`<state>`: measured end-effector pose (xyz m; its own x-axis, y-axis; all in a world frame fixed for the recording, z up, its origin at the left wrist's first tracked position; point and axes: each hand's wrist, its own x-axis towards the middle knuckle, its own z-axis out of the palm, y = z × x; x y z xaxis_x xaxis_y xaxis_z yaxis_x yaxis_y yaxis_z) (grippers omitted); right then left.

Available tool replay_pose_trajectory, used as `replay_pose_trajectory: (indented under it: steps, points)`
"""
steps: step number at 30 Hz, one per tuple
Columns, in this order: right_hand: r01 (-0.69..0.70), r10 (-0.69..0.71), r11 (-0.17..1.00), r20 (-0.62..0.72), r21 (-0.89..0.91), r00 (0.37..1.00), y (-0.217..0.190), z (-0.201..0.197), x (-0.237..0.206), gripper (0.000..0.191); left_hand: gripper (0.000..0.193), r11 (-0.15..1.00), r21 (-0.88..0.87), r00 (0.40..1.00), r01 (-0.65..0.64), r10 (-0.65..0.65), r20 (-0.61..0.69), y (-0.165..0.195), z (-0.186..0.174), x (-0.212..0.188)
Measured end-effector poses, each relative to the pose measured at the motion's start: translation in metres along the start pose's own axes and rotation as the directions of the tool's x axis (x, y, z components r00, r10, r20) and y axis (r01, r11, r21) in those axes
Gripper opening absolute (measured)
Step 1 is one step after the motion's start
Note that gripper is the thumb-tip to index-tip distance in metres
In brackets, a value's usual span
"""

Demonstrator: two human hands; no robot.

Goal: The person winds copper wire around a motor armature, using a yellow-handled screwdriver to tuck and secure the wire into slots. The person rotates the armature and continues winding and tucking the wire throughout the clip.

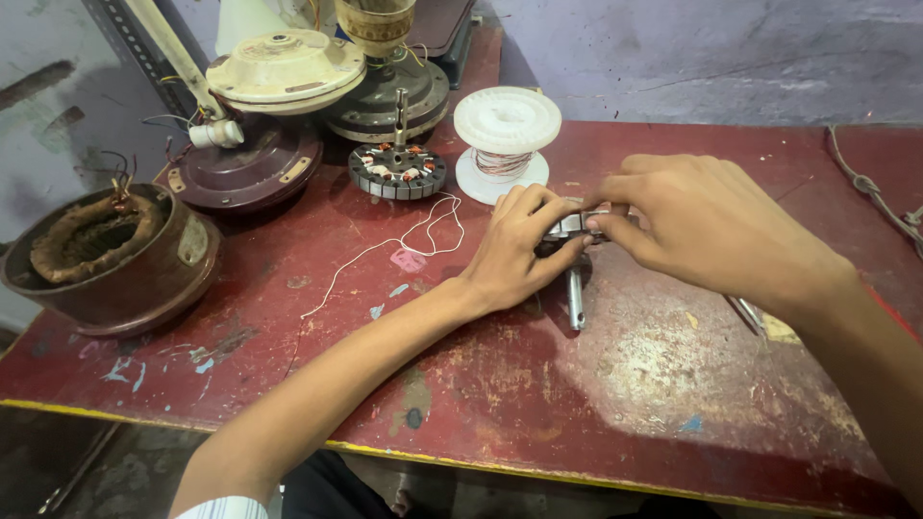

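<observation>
I am holding a small metal stator core (pixel 569 229) between both hands near the middle of the worn red table (pixel 538 384). My left hand (pixel 519 252) is curling around its near-left side, fingers closed on it from below and beside. My right hand (pixel 702 226) is coming over from the right, thumb and forefinger pinching at the top edge of the core, the other fingers half folded. A steel shaft (pixel 575 300) is sticking out of the piece toward me, its tip resting on the table.

As I see it, the risk is in the fine work at the top edge. If my right fingertips are pressing too hard, thin wire could kink or snap, or its coating could get scraped on the metal edge. The shaft is giving me only one narrow point of support, so the core could roll or tip if my left grip loosens.

A loose white lead (pixel 404 242) is trailing to the left of my wrist; my forearm could drag it. Farther off, the white spool (pixel 506 139) of copper wire and another wound stator (pixel 397 171) are standing close enough that a sudden elbow movement could knock them.
</observation>
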<state>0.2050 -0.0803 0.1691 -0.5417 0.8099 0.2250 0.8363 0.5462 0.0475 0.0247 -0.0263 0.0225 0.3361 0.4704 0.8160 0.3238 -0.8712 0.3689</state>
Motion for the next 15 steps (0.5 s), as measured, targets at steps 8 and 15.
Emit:
replay_pose_trajectory:
  steps: [8,15]
  points:
    - [0.030,-0.033,0.996,-0.027,-0.083,0.999,-0.014,-0.001,-0.010,0.027,0.031,1.000,-0.003,1.000,0.029,-0.029,-0.004,0.003,0.000,0.002]
    - [-0.059,0.104,0.986,0.299,-0.156,0.949,-0.014,0.019,-0.006,0.021,0.034,0.999,-0.051,0.998,0.015,-0.012,0.056,0.004,-0.009,0.003]
